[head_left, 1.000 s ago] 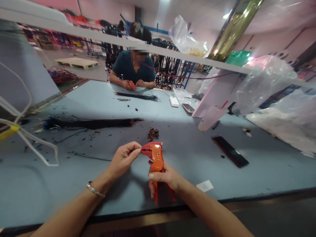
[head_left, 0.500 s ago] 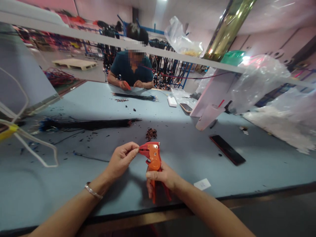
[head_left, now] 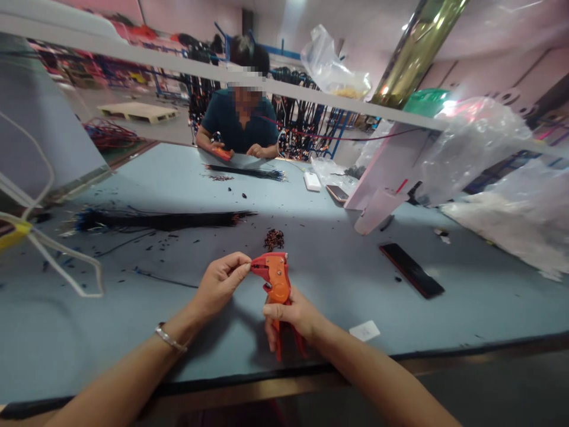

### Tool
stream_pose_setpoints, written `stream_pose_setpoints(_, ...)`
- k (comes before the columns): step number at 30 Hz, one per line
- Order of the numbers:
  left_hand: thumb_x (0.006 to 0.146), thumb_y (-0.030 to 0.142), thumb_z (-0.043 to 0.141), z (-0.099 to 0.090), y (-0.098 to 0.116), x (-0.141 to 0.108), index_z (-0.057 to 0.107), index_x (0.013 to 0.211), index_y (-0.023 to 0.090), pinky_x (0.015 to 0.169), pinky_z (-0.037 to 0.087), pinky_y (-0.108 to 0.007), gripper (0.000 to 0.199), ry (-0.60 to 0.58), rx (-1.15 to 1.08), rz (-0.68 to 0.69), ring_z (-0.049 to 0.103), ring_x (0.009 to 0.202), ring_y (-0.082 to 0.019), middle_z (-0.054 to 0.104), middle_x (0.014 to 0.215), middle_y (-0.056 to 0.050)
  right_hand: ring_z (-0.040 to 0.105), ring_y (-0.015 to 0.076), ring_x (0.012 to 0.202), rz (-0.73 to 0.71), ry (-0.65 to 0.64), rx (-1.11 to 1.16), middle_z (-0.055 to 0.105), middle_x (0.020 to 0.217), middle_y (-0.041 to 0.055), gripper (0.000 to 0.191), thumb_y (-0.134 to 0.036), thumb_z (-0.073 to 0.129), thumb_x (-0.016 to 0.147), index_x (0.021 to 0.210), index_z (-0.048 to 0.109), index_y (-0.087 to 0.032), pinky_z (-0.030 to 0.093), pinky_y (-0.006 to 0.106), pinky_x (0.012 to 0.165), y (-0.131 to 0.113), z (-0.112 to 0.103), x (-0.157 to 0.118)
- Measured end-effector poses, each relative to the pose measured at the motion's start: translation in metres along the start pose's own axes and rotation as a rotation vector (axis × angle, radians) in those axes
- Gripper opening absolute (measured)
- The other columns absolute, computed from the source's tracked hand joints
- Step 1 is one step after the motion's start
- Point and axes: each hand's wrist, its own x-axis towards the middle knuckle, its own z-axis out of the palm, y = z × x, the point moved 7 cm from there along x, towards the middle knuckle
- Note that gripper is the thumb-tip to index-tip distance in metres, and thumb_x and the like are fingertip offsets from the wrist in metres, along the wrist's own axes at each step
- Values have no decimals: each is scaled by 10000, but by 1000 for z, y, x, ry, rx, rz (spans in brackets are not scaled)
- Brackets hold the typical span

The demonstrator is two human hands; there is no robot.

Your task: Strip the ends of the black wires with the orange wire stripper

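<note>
My right hand (head_left: pixel 293 317) is wrapped round the handles of an orange and red wire stripper (head_left: pixel 278 281), its jaws pointing left. My left hand (head_left: pixel 224 279) pinches a thin dark wire (head_left: pixel 171 280) close to those jaws; the wire trails left across the table to a blue end. The wire's tip is hidden between fingertips and jaws. Just beyond the tool lies a small pile of dark and coppery offcuts (head_left: pixel 274 238). A long bundle of black wires (head_left: pixel 164 220) rests farther back on the left.
Across the table (head_left: pixel 355 267) a co-worker (head_left: pixel 240 121) holds another orange tool (head_left: pixel 222 153) beside a smaller wire bundle (head_left: pixel 244 171). A dark phone (head_left: pixel 411 270) and a white card (head_left: pixel 364 331) lie on the right. A white looped cable (head_left: pixel 73 258) hangs at left.
My hands keep almost the same pose, with the wire at the stripper's jaws. The stripper's handles look slightly closer together. The co-worker's orange tool has turned and shifted a little.
</note>
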Motion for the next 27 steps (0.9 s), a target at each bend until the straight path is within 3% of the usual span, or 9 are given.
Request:
stream_pose_setpoints(3,815,363,555,-1,-3,1,618,722,162,583,382,-235,230,16,1,-7,437,584,-123,524,625,21,504,131,303,-6,36,9,511,378,-10,419,-473,695,726,538,482,-165,386,199,285,-1,-4,3)
stream_pose_setpoints(6,812,374,560,0,-5,3,619,726,162,615,401,-241,236,16,7,-16,474,628,-137,557,660,7,547,153,338,14,8,49,556,418,-1,385,-467,717,692,602,499,-163,420,210,309,-2,-4,4)
stream_pose_setpoints(13,815,408,558,-3,-10,6,586,705,172,600,389,-234,262,61,76,-21,455,626,-139,519,639,15,649,188,508,35,-3,136,648,591,35,349,-435,723,697,747,569,-126,499,261,470,-11,-8,-3)
stream_pose_setpoints(18,835,390,543,-9,-21,7,602,725,169,598,374,-232,254,102,124,-30,465,639,-141,548,661,8,702,219,632,-38,66,208,675,695,56,298,-389,673,738,835,575,-124,357,201,466,-23,-23,-7)
stream_pose_setpoints(22,839,394,552,-11,-26,6,615,738,170,587,363,-228,254,127,107,-33,462,629,-137,555,660,12,697,217,663,-86,95,225,672,718,56,307,-396,669,738,861,557,-139,353,211,485,-27,-33,-7)
stream_pose_setpoints(24,836,395,556,-11,-25,5,616,739,171,585,363,-229,251,134,86,-32,460,623,-136,555,657,13,690,228,691,-115,68,236,669,738,55,320,-403,658,751,910,547,-148,423,253,541,-29,-31,-7)
stream_pose_setpoints(27,850,392,536,-11,-22,4,621,763,179,581,364,-235,246,141,60,-41,451,607,-135,547,646,17,677,257,791,-159,-5,306,660,815,50,376,-350,674,723,1011,522,-163,508,413,729,-32,-22,-8)
